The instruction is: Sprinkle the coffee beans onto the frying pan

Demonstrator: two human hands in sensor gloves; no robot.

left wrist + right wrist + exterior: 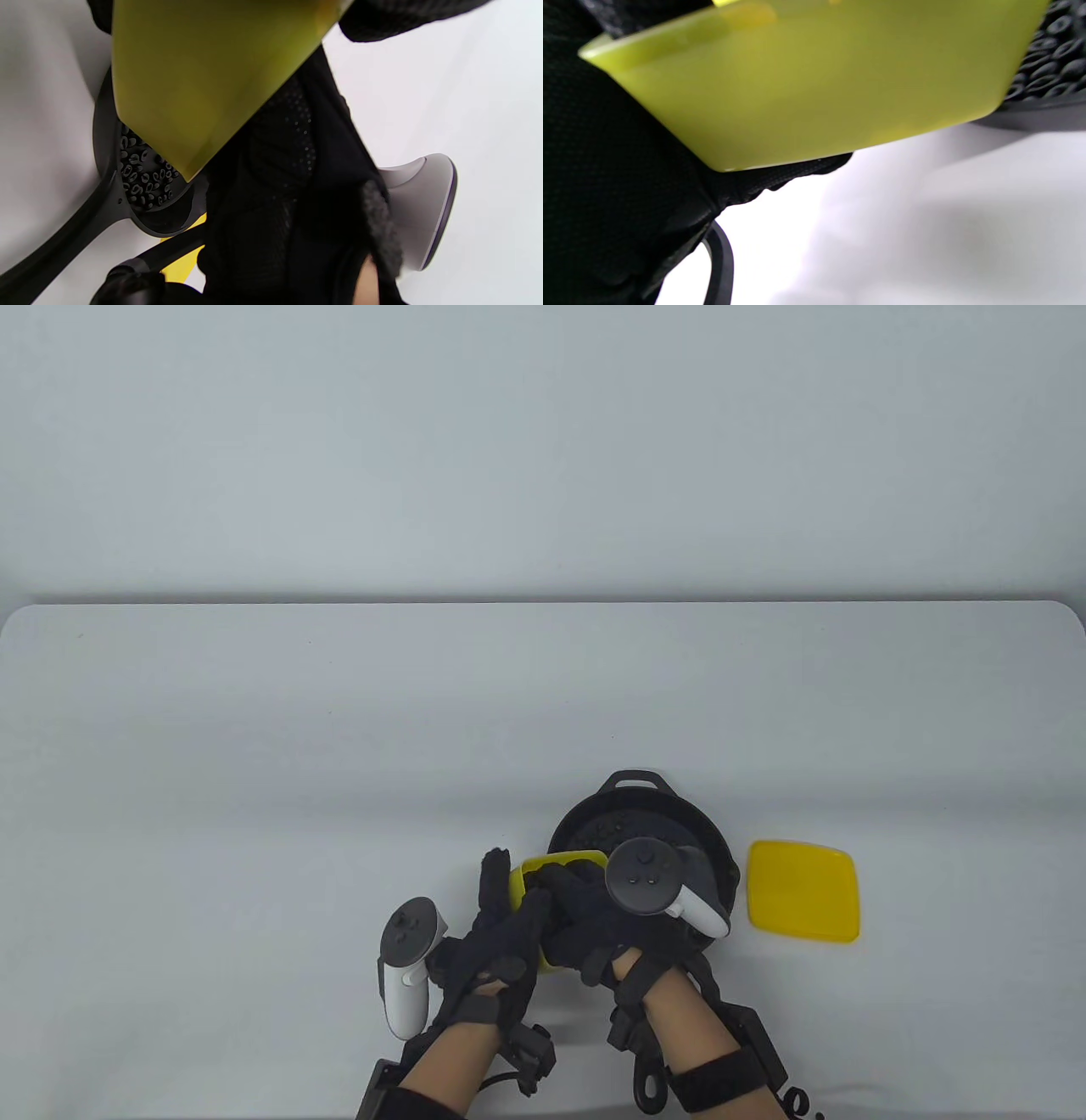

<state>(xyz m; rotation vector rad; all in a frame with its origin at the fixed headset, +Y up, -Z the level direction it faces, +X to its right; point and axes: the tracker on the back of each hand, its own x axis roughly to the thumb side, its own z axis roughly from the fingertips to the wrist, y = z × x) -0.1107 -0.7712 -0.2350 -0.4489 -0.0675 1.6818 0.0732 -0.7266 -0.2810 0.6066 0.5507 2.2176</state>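
Note:
A black frying pan sits near the table's front edge, with coffee beans lying in it. My left hand grips a yellow container by its left side and holds it off the table at the pan's left rim. The container also fills the left wrist view and the right wrist view. My right hand reaches into the container from above with curled fingers. What those fingers hold is hidden. Beans also show in the right wrist view.
A yellow square lid lies flat on the table just right of the pan. The pan's long handle points toward me under my right hand. The white table stretches away to the left and back.

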